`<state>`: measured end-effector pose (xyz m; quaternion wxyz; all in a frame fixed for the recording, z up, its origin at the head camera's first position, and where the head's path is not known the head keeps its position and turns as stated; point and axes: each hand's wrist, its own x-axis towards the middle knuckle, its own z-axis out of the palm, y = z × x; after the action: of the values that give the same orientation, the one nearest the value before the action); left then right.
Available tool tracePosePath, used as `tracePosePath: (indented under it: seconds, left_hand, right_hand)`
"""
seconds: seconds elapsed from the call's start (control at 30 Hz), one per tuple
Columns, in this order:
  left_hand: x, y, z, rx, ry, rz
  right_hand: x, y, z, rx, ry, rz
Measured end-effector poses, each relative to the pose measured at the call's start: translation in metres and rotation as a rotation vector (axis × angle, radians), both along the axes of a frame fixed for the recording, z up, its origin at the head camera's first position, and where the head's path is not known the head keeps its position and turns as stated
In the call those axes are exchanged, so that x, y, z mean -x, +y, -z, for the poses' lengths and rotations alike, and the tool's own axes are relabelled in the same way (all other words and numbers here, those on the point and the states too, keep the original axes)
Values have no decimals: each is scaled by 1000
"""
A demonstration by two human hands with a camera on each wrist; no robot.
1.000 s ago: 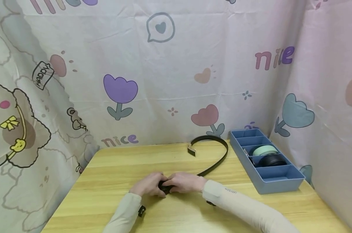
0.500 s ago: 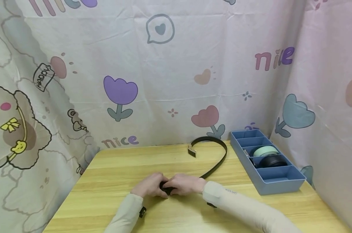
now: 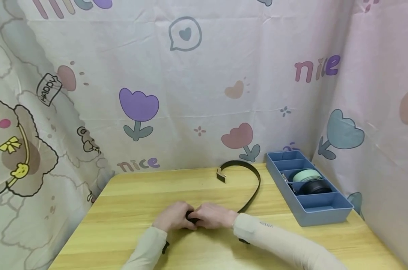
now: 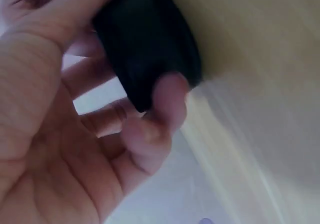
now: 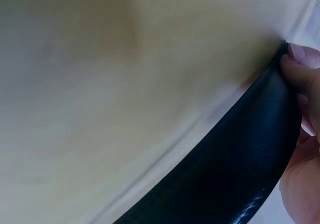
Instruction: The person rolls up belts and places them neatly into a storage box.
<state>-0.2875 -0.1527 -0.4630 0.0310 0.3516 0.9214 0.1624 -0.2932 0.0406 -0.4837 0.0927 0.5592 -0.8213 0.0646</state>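
Note:
A black belt [image 3: 259, 182] lies on the wooden table, its free length curving back toward the wall and ending in a metal buckle [image 3: 221, 175]. The other end is wound into a compact roll [image 4: 145, 39] between my two hands. My left hand [image 3: 173, 216] grips this roll, thumb on one side and curled fingers around the other in the left wrist view. Right beside it, my right hand [image 3: 214, 215] pinches the belt. In the right wrist view the strap [image 5: 240, 144] runs from those fingertips down out of the picture. Parts of the roll are hidden behind the fingers.
A blue-grey divided box [image 3: 325, 217] stands at the table's right side. Inside are a light green coil [image 3: 306, 174] and a black coil [image 3: 315, 186] in separate compartments. A printed curtain [image 3: 190, 93] hangs behind and along both sides of the table [image 3: 139, 187].
The belt's free length has drawn in toward my hands, its curve narrowing and shifting left. Both hands stay close together around the roll, which has turned slightly; the buckle has hardly moved.

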Motion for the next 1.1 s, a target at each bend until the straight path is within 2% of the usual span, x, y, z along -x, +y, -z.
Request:
tracePosePath:
  seconds: [0.1, 0.27, 0.37, 0.53, 0.73, 0.93, 1.1]
  left_hand:
    - [-1, 1, -1, 9, 2, 24]
    - [2, 1, -6, 22, -35, 47]
    - [4, 0, -6, 24, -47, 52]
    - [4, -1, -3, 27, -32, 19]
    - [5, 1, -1, 40, 6, 23]
    - [3, 1, -4, 53, -20, 43]
    - [2, -1, -5, 40, -36, 38]
  right_hand:
    - [2, 3, -2, -28, -40, -6]
    - [3, 11, -8, -81, -72, 33]
    - [1, 10, -7, -69, -64, 52]
    - [-6, 6, -2, -20, -76, 70]
    - [-4, 7, 1, -4, -84, 74]
    - [2, 17, 4, -15, -50, 36]
    - [-2, 13, 2, -22, -65, 51]
